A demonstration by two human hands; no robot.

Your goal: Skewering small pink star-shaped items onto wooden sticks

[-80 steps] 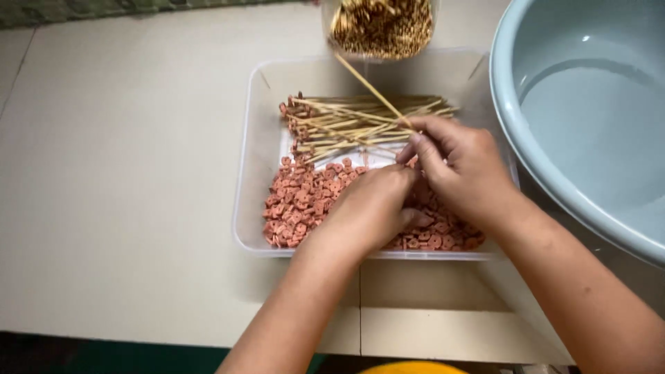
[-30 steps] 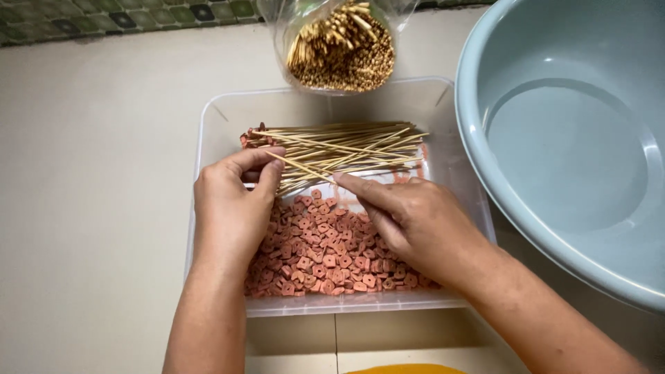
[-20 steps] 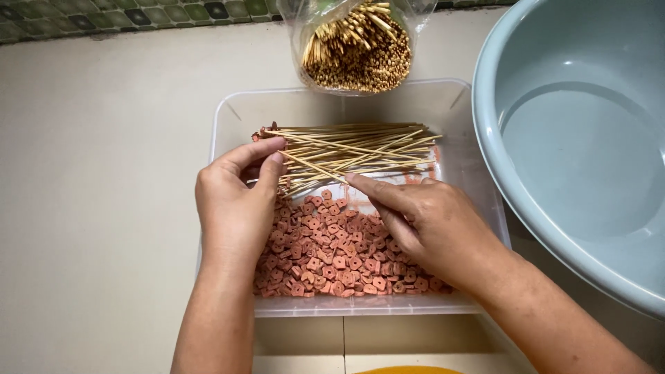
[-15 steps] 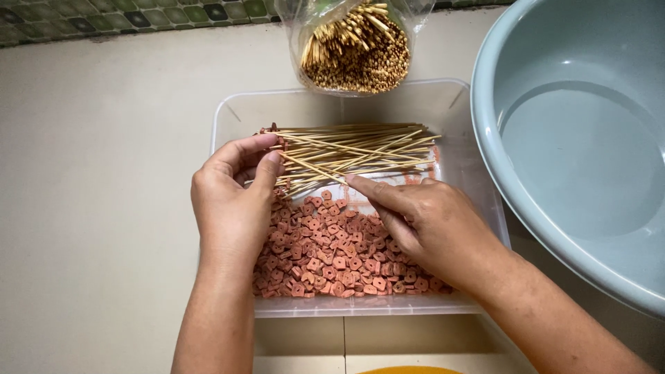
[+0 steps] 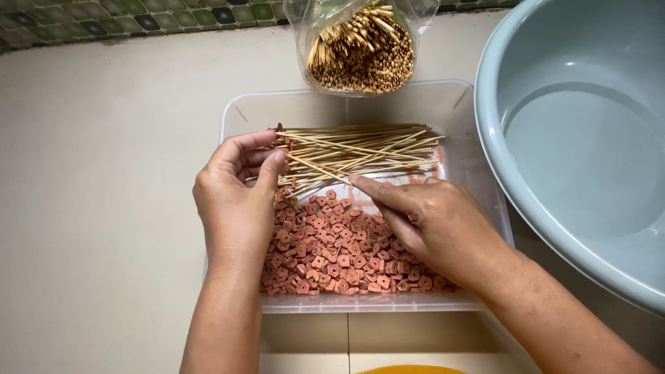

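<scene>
Since a moment ago both hands barely moved: the left hand (image 5: 235,197) pinches the skewer bundle (image 5: 353,154) at centre frame, and the right hand (image 5: 433,221) fingers, loosely extended, touch it above the pink pieces (image 5: 332,253) in the clear tray (image 5: 239,114).

I was working at a plain cream-coloured counter (image 5: 104,208), smooth and matte, with a couple of thin seams running through it near my edge, one across and one straight down. Along the far side there was a strip of small green mosaic tiles (image 5: 138,17), mixed light and dark shades with pale grout, and a slightly grubby line where it met the counter. Light was soft and even, no hard shadows anywhere. Right at the bottom edge a bit of something yellow-orange (image 5: 409,369) poked into view, couldn't tell what it was.
</scene>
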